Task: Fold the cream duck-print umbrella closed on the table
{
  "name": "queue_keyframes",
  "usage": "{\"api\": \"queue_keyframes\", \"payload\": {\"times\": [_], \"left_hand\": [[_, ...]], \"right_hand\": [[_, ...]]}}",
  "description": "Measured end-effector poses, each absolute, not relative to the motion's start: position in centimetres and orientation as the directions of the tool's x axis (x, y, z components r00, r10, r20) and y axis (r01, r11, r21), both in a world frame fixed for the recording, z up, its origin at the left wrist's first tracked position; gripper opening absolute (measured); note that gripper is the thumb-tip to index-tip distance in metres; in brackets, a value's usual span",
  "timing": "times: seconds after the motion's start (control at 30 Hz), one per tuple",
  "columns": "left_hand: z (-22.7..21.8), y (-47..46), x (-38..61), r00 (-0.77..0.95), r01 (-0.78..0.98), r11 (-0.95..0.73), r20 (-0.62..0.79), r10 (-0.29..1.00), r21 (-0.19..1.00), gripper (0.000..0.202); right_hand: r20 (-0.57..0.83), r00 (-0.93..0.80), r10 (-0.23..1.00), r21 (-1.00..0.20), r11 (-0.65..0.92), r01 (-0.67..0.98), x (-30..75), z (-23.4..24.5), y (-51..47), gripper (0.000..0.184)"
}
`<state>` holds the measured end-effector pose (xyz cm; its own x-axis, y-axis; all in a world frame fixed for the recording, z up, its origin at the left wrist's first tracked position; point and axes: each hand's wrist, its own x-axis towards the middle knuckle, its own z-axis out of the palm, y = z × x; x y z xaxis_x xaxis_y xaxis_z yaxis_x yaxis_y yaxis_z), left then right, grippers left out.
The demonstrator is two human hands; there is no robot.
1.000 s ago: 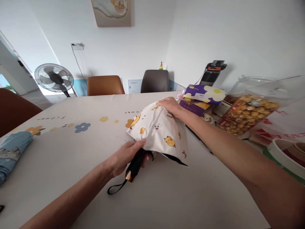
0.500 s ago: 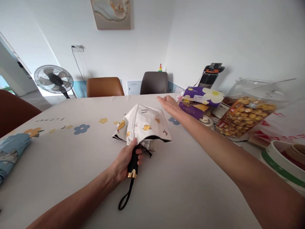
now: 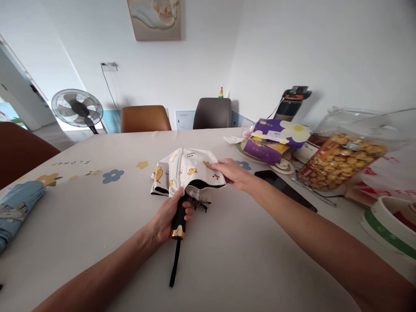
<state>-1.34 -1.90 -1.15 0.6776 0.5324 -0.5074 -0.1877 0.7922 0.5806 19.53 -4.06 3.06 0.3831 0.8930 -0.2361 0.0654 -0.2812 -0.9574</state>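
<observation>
A folding umbrella (image 3: 185,171) with white cartoon-print cloth lies in the middle of the table (image 3: 97,225). My left hand (image 3: 167,214) is wrapped round its black handle, whose gold end and black wrist strap (image 3: 174,268) trail toward me. My right hand (image 3: 229,172) pinches the right edge of the cloth, fingers closed on the fabric.
A blue folded umbrella (image 3: 14,210) lies at the table's left edge. At the right stand purple boxes (image 3: 276,138), a black phone (image 3: 282,186), a clear snack tub (image 3: 341,158) and a white-green bowl (image 3: 390,225). Chairs (image 3: 144,118) and a fan (image 3: 77,108) are behind.
My right hand came back from beyond the umbrella and took hold of the cloth's right edge. The canopy is gathered more tightly. My left hand keeps the handle.
</observation>
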Motion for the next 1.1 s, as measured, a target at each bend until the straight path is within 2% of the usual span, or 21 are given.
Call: {"api": "queue_keyframes", "payload": {"times": [0.17, 0.3, 0.47, 0.67, 0.97, 1.1], "left_hand": [[-1.1, -2.0, -1.3, 0.691, -0.135, 0.769, -0.497, 0.524, 0.625, 0.026], [-1.2, -2.1, -1.4, 0.715, -0.046, 0.772, -0.519, 0.469, 0.634, 0.026], [-1.2, -2.0, -1.6, 0.751, 0.009, 0.813, -0.540, 0.379, 0.582, 0.029], [-1.1, -1.9, -1.4, 0.759, 0.013, 0.834, -0.548, 0.351, 0.552, 0.030], [-0.3, -2.8, -1.2, 0.645, 0.052, 0.721, -0.574, 0.504, 0.691, 0.027], [-0.4, -2.6, -1.2, 0.631, 0.076, 0.680, -0.563, 0.534, 0.729, 0.029]], "right_hand": [[0.007, 0.451, 0.893, -1.000, 0.020, -0.023, 18.7, 5.6, -3.6, 0.014], [0.111, 0.433, 0.895, -0.993, 0.117, 0.013, 16.5, 7.6, -2.4, 0.016], [0.149, 0.406, 0.902, -0.988, 0.119, 0.098, 14.0, 7.3, 1.3, 0.021], [0.236, 0.389, 0.890, -0.961, 0.156, 0.228, 13.5, 4.7, 4.2, 0.026], [0.403, 0.446, 0.799, -0.913, 0.316, 0.259, 13.3, 5.2, 3.6, 0.027], [0.374, 0.451, 0.811, -0.916, 0.247, 0.316, 12.3, 4.8, 3.8, 0.026]]}}
